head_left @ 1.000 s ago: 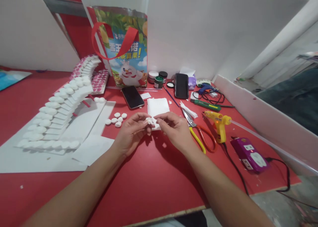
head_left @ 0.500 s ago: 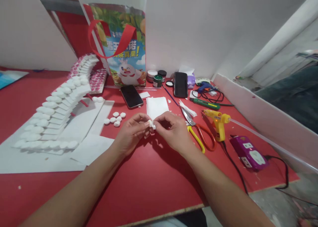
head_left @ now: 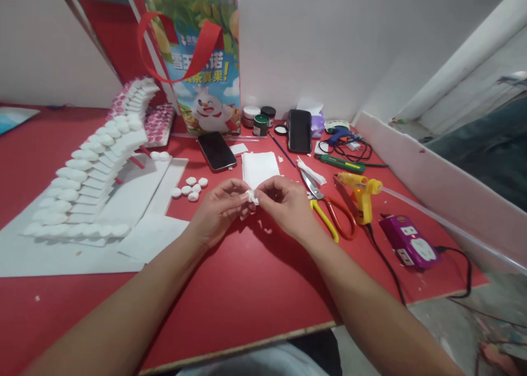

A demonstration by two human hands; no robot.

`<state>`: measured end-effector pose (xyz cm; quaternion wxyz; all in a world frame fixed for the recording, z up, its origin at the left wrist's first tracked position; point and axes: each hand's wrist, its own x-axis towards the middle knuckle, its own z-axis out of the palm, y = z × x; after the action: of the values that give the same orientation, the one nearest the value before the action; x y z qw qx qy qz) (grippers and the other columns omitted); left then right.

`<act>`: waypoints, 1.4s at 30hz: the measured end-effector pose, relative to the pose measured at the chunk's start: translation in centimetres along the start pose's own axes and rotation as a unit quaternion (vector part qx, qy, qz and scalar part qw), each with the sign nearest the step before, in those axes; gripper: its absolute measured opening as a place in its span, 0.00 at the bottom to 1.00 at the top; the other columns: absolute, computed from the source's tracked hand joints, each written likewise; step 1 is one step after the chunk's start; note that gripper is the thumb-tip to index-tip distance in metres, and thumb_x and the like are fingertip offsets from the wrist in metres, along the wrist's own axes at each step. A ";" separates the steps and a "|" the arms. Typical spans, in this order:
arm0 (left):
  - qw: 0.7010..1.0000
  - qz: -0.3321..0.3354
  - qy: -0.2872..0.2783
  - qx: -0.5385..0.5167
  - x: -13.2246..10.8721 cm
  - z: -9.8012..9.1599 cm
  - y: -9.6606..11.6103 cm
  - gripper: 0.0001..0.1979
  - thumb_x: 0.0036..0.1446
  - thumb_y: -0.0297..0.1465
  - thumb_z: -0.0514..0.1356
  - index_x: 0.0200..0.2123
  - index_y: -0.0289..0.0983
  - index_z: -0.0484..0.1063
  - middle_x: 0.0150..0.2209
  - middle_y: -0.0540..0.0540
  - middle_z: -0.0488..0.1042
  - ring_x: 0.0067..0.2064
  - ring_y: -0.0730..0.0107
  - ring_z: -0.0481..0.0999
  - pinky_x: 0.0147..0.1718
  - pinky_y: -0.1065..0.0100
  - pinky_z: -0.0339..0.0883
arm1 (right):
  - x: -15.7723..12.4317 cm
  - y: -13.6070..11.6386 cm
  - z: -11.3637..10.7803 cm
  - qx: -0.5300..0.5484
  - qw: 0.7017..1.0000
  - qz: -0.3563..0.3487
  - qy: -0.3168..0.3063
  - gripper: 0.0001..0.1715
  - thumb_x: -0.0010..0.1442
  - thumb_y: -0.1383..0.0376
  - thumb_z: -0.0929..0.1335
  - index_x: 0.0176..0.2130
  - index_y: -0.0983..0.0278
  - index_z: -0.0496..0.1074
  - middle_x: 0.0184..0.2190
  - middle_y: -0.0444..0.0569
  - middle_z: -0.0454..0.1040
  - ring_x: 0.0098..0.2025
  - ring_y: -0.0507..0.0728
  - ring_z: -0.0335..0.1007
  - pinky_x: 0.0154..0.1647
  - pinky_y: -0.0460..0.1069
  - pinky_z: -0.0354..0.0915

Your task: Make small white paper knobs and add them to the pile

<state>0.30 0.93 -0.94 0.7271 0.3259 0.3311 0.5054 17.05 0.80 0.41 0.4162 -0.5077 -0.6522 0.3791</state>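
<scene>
My left hand (head_left: pixel 218 208) and my right hand (head_left: pixel 286 203) meet above the red table (head_left: pixel 247 288), fingertips pinched together on one small white paper wad (head_left: pixel 251 196). Just behind the hands lies a stack of white paper squares (head_left: pixel 259 167). Several small white wads (head_left: pixel 190 188) lie to the left of my left hand. A few white scraps (head_left: pixel 265 229) sit on the table under my right hand.
A curved white model with rows of white wads (head_left: pixel 90 173) stands on white sheets at left. Behind are a printed bag (head_left: pixel 201 68), two phones (head_left: pixel 216 150) (head_left: pixel 300 130) and paint jars (head_left: pixel 260 124). Right: scissors (head_left: pixel 329 214), yellow glue gun (head_left: pixel 361 195), purple power strip (head_left: pixel 409 247).
The hands have closed together from slightly apart onto the wad. The view has tilted down a little, so the table things sit higher in the picture.
</scene>
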 end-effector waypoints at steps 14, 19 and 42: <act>0.999 -0.004 0.036 -0.019 0.1 -0.1 0.0 0.17 0.38 0.30 0.77 0.31 0.34 0.75 0.26 0.46 0.78 0.26 0.73 0.74 0.24 0.75 0.65 | -7.8 -3.2 -10.7 -0.651 0.753 0.092 0.033 0.17 0.67 0.56 0.65 0.30 0.63 0.70 0.30 0.58 0.76 0.29 0.61 0.71 0.27 0.51 0.55; 0.999 -0.009 0.040 -0.021 0.1 0.1 0.0 0.18 0.36 0.29 0.78 0.30 0.34 0.75 0.26 0.47 0.78 0.27 0.72 0.76 0.24 0.75 0.65 | -6.8 0.9 -13.8 -0.610 0.768 0.177 0.082 0.20 0.69 0.55 0.63 0.40 0.69 0.75 0.36 0.64 0.78 0.40 0.67 0.76 0.38 0.54 0.64; 0.999 0.011 0.033 -0.011 0.4 -0.2 0.0 0.16 0.40 0.30 0.77 0.31 0.34 0.75 0.26 0.47 0.77 0.27 0.73 0.74 0.24 0.74 0.64 | -5.9 -1.2 -5.6 0.130 0.980 0.143 0.039 0.24 0.57 0.46 0.74 0.30 0.64 0.76 0.24 0.46 0.69 0.27 0.52 0.63 0.27 0.47 0.63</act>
<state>0.21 1.33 -1.08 0.7134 0.3047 0.3458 0.5279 22.65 -4.76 2.69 0.4453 -0.5511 -0.5015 0.4964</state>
